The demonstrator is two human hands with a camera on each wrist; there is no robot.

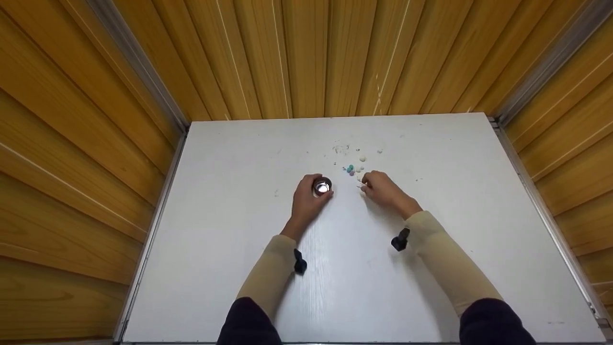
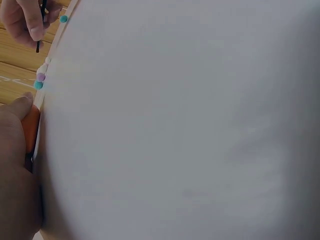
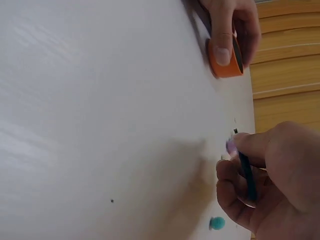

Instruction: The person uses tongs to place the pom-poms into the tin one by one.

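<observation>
My left hand (image 1: 306, 199) holds a small round orange container (image 3: 231, 71) on the white table, with thumb and fingers around its sides. From above, the inside of this container (image 1: 323, 187) looks shiny and its mouth faces up. To its right, my right hand (image 1: 383, 189) grips a thin dark stick-like tool (image 3: 247, 175) between thumb and fingers, its tip pointing out past the thumb. Small balls lie just beyond the right fingertips: teal ones (image 1: 351, 167), a purple one (image 1: 352, 173) and several whitish ones (image 1: 362, 158). A single teal ball (image 3: 217, 223) shows beside the right hand in the right wrist view.
The white table (image 1: 230, 215) carries dark specks and scuffs (image 1: 341, 149) beyond the balls. Yellow wood-patterned panels (image 1: 306, 57) close in the back and both sides, with metal rails (image 1: 153, 191) along the side edges. Black wrist mounts (image 1: 400, 239) stick out from both sleeves.
</observation>
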